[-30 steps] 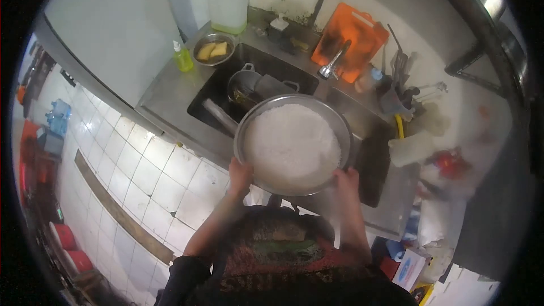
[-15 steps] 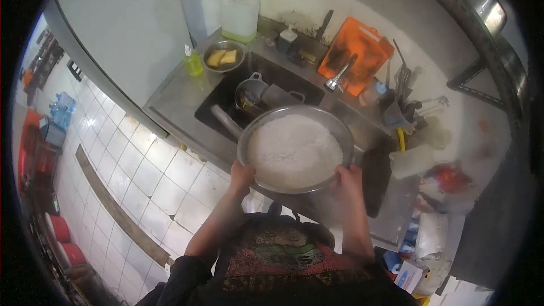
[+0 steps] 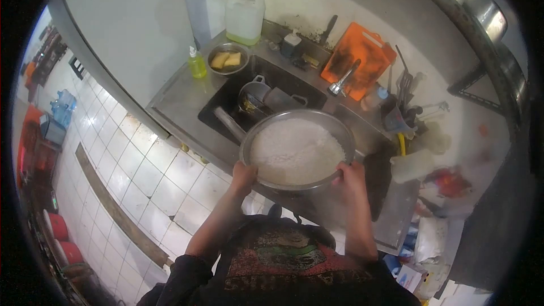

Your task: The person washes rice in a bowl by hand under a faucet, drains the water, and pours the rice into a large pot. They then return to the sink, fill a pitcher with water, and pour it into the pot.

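Both hands grip the near rim of a wide metal bowl, the left hand at one side and the right hand at the other. White powder fills much of the bowl, which is held over the near part of the sink. Beyond it, a metal pot sits in the sink, and an orange cutting board leans behind the faucet.

Board: orange, blotched black
Soap bottle: bright yellow-green
Sponges: pale yellow
Powder: white
Shirt: black, red-and-green print
Floor: white tile grid
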Demonstrator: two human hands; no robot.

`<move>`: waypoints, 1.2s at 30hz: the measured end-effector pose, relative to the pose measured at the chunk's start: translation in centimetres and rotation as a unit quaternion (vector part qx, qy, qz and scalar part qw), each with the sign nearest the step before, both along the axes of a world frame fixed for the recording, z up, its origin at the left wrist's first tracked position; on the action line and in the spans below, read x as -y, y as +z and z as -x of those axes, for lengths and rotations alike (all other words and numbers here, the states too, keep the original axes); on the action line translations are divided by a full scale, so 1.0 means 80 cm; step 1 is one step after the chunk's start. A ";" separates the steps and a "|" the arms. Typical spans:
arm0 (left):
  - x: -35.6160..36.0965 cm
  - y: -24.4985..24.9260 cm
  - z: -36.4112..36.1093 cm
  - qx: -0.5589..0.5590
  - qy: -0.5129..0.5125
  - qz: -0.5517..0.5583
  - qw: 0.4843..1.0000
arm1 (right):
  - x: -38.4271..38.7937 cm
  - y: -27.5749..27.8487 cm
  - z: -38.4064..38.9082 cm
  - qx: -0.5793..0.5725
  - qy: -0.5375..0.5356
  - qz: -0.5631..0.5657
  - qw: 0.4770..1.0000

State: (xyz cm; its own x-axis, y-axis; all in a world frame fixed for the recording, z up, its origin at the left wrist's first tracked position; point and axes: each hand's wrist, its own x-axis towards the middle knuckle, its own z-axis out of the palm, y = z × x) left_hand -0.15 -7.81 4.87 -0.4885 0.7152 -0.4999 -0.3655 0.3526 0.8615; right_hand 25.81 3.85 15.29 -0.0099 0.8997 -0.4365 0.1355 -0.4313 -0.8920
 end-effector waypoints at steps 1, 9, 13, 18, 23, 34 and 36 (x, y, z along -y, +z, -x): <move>0.001 0.007 0.000 0.014 -0.001 -0.005 1.000 | -0.001 -0.002 0.000 -0.011 -0.004 0.001 1.000; -0.007 -0.004 0.009 -0.014 -0.026 0.073 0.997 | -0.011 0.007 0.008 0.002 -0.012 0.009 1.000; -0.010 -0.005 0.009 -0.001 -0.006 0.044 0.999 | -0.015 0.003 0.008 -0.024 -0.004 0.003 1.000; -0.010 0.006 0.007 -0.011 0.002 0.033 0.999 | -0.020 0.002 0.009 -0.010 -0.001 0.004 1.000; -0.010 0.003 0.007 -0.015 0.000 0.032 0.999 | -0.022 -0.001 0.007 -0.004 0.007 -0.003 1.000; -0.012 -0.011 0.006 -0.013 0.009 0.015 1.000 | -0.024 0.004 0.011 0.003 0.004 -0.001 1.000; -0.013 -0.014 0.008 -0.004 0.006 0.027 1.000 | -0.026 0.000 0.010 -0.004 0.007 -0.002 1.000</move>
